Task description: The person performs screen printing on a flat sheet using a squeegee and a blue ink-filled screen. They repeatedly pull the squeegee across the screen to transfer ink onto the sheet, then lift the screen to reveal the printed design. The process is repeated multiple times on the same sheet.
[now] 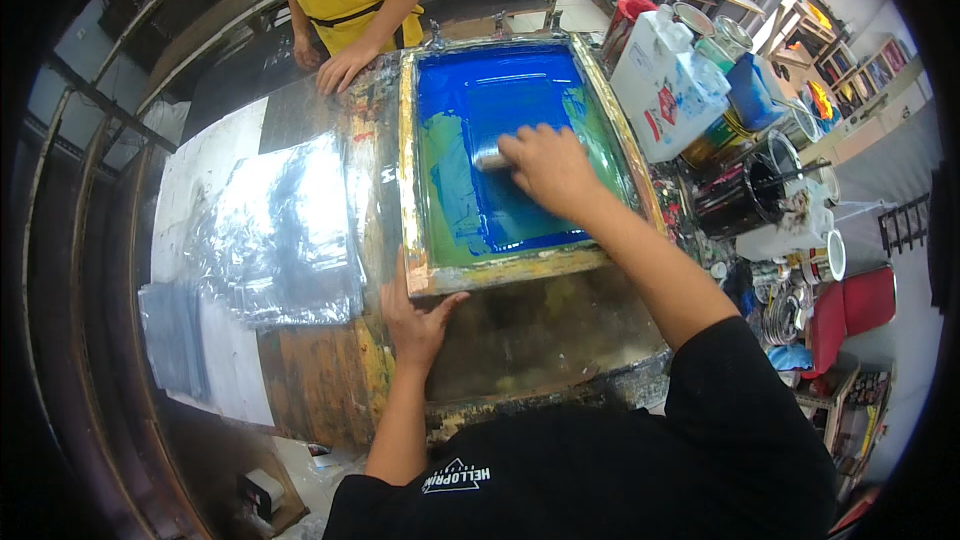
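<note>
On ink point(490, 105): right hand point(552, 170) is clamping squeegee point(488, 159), protruding leftward
Frame point(515, 272): left hand point(412, 324) is spreading thumb wide
Shirt point(600, 475): white lettering point(458, 478) is showing

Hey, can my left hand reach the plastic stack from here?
Probably yes: the left hand is at the near left corner of the frame, and the plastic stack lies left of it, with only tabletop showing between. It might have to leave the frame.

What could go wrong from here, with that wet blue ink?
The right hand grips what looks like a squeegee amid wet blue ink, so that hand may get smeared. The left hand, at a corner of the screen frame, might nudge it. Clear plastic sheets lie close by, so stray ink could mark them.
</note>
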{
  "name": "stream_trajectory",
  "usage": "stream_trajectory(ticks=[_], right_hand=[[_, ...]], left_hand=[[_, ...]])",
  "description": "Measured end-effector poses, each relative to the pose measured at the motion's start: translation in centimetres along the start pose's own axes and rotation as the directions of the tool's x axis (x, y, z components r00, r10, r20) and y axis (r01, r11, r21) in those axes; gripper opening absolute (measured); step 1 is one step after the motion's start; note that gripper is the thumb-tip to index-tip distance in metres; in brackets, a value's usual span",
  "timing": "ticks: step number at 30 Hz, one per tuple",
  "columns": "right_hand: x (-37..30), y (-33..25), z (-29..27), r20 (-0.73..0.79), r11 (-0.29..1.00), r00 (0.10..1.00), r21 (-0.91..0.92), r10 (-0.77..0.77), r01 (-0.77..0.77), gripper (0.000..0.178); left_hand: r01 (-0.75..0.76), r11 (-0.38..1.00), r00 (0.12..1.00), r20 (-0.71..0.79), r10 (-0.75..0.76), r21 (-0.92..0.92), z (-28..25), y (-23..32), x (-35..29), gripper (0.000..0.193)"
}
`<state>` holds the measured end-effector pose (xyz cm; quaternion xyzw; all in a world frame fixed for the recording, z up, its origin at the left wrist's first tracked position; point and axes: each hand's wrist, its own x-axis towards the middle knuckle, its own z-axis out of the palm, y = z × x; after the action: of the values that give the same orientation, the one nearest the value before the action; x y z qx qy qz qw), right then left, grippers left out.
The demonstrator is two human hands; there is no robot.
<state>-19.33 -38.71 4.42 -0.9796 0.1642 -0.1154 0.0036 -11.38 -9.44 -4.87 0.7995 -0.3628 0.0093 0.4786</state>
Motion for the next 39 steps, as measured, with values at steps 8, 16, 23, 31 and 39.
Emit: stream_trajectory(ticks=[8, 16, 23, 31, 39], right_hand=[[-8.3, -5.4, -7.4, 0.036, 0.997, 0.999, 0.069, 0.022, -0.025, 0.037], [0.5, -3.2, -15.6, -0.546, 0.989, 0.831, -0.143, -0.109, 0.036, 0.054], [4.8, -1.6, -19.5, -0.489, 0.995, 0.867, -0.084, -0.092, 0.058, 0.068], [6.4, -1.0, -23.8, -0.089, 0.993, 0.996, 0.112, -0.014, 0.024, 0.08], [6.1, -1.7, -20.2, -0.47, 0.999, 0.881, -0.02, -0.053, 0.049, 0.063]], left_hand=[[0.058, 0.856, 0.998, 0.025, -0.053, -0.514, -0.1, 3.1, 1.3, 0.083], [-0.264, 0.816, 0.932, -0.354, 0.078, -0.515, -1.3, 9.8, 9.7, 0.068], [-0.011, 0.892, 0.979, 0.186, -0.082, 0.452, 4.8, 5.3, 3.3, 0.054], [0.316, 0.877, 0.948, 0.085, -0.307, -0.361, 4.5, 6.9, 7.2, 0.021], [0.265, 0.817, 0.905, -0.159, -0.393, -0.512, -11.1, -2.2, 14.9, 0.027]])
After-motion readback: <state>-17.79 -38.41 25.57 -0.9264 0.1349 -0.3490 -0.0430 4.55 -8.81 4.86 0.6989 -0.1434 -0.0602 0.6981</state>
